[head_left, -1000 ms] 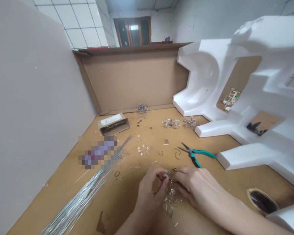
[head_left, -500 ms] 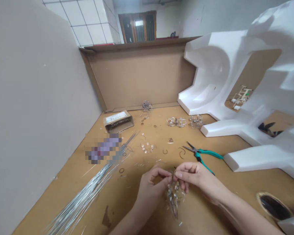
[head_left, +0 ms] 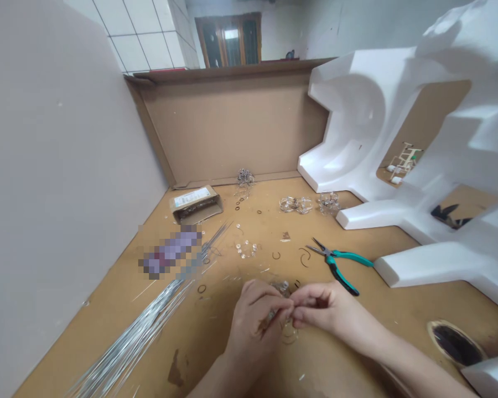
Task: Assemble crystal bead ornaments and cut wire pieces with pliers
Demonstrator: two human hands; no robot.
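My left hand point(head_left: 255, 315) is closed around a small wire piece with clear beads point(head_left: 281, 286); parts of it poke out above and below the fingers. My right hand point(head_left: 334, 309) meets the left fingertips in a pinch at the piece's right side. The fingers hide whatever sits exactly between the right thumb and forefinger. Beyond the right hand, teal-handled needle-nose pliers point(head_left: 334, 258) lie with their jaws apart. A loose ring of clear beads point(head_left: 246, 249) rests on the table ahead of the left hand.
Straight metal wires point(head_left: 136, 326) lie in a bundle at left, near a small open cardboard box point(head_left: 196, 202). Finished-looking wire-and-bead pieces point(head_left: 295, 205) stand toward the back. White foam packaging point(head_left: 352, 127) borders the right, and a cardboard panel point(head_left: 236, 127) the back.
My left hand has turned over and wrapped around the wire-and-bead piece, which hung below the fingertips before. My right hand stays pinched beside it. The view has shifted slightly.
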